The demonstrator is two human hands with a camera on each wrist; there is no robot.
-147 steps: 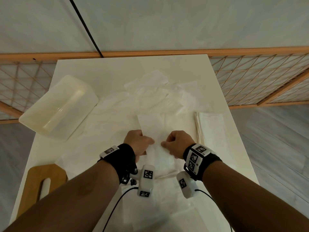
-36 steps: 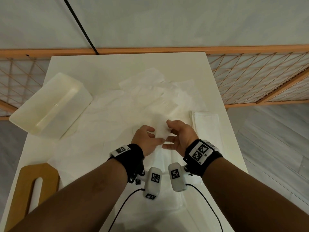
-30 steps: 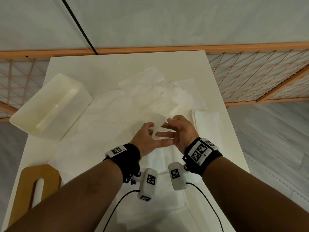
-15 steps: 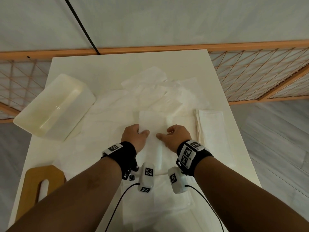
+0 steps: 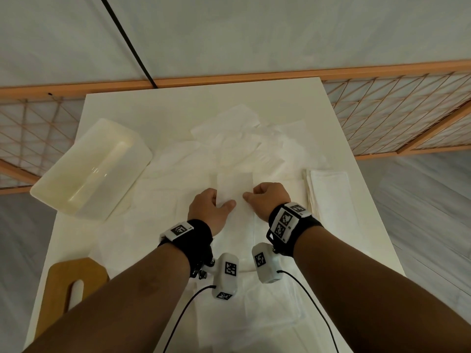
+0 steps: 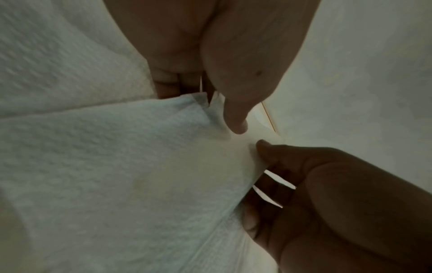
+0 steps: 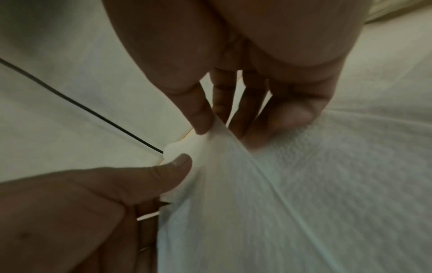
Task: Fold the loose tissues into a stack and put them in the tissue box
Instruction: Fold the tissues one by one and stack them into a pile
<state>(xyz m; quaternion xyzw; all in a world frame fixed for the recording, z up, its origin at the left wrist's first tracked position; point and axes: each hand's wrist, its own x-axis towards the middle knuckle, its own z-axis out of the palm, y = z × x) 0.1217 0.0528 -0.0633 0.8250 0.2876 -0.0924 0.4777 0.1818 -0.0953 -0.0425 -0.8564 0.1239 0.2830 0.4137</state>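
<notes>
White counter (image 5: 158, 110) strewn with loose tissues: my left hand (image 5: 207, 208) and right hand (image 5: 267, 197) pinch one tissue (image 5: 235, 184) mid-fold, which I judge next needs creasing flat and adding to the folded stack (image 5: 330, 192), tissue box (image 5: 91, 166) waiting far left.

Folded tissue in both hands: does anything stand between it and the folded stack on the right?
Nothing visible does. The folded tissue, pinched by left hand and right hand, has only flat loose tissues before the folded stack.
</notes>
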